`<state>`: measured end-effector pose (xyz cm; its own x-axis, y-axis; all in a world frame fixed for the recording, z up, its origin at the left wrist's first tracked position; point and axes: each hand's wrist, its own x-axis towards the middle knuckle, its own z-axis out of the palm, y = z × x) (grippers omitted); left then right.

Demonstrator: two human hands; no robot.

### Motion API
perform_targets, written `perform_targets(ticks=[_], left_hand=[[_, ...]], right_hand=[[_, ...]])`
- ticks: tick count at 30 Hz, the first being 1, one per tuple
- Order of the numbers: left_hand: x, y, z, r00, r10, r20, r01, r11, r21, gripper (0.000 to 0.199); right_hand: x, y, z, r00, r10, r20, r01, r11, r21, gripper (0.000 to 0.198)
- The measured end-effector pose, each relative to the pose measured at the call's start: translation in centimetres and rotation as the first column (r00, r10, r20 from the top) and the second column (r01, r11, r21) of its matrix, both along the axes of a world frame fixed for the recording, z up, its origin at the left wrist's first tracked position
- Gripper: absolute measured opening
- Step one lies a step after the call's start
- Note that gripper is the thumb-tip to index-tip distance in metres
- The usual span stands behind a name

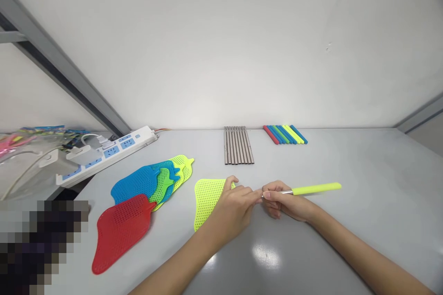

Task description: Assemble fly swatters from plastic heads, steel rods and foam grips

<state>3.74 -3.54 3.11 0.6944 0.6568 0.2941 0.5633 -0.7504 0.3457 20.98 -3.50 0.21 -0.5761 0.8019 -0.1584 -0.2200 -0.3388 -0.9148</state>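
Note:
My left hand (237, 205) is closed over the narrow end of a yellow perforated fly swatter head (207, 198), whose wide part shows to the left. Its fingertips meet those of my right hand (285, 203). That hand is closed around a thin metal rod (286, 191) with a yellow handle (316, 189) on its right end. Fingers cover the rod's left tip, so I cannot tell whether it touches the swatter head's neck.
More swatter heads, one red (122, 235), others blue (134, 182), green and yellow, overlap at the left. Several metal tubes (238, 145) lie in a row at the back, beside several coloured handles (285, 134). A white power strip (110, 152) with plugs borders the left edge.

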Motion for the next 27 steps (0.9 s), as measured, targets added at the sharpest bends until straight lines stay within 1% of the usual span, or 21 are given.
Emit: perform_targets(ticks=[6, 15, 22, 27], left_hand=[[0.05, 0.06, 0.39, 1.0, 0.001, -0.015, -0.001, 1.0, -0.024, 0.028], [0.07, 0.31, 0.23, 0.999, 0.0, -0.042, 0.0, 1.0, -0.004, 0.029], [0.17, 0.52, 0.13, 1.0, -0.02, -0.024, 0.02, 1.0, -0.001, 0.029], [0.31, 0.48, -0.02, 1.0, -0.007, -0.018, 0.007, 1.0, -0.005, 0.027]], right_hand=[[-0.13, -0.18, 0.21, 1.0, -0.024, -0.003, 0.024, 1.0, -0.009, 0.029], [-0.29, -0.34, 0.11, 0.998, -0.063, 0.003, 0.063, 0.998, -0.014, 0.028], [-0.3, -0.43, 0.4, 0.997, -0.079, 0.011, 0.079, 0.997, -0.023, 0.027], [-0.3, -0.5, 0.61, 0.996, -0.085, 0.015, 0.085, 0.996, -0.019, 0.028]])
